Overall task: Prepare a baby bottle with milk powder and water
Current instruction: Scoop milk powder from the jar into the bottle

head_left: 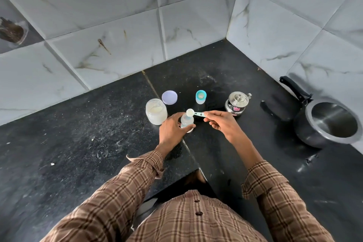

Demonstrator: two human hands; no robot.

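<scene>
A small clear baby bottle [186,121] stands uncapped on the black counter, and my left hand [172,130] grips its side. My right hand [221,121] pinches the handle of a pale blue measuring scoop [193,113]. The scoop's bowl holds white powder and hovers right over the bottle's mouth. To the left stands an open glass jar of milk powder [156,112], with its lilac lid [169,97] lying behind it. The bottle's teal cap with the teat [200,96] stands farther back.
A small steel kettle [237,103] with a lid stands right of my right hand. An open black pressure cooker [327,122] sits at the far right by the tiled wall. Tiled walls close the counter at the back and right.
</scene>
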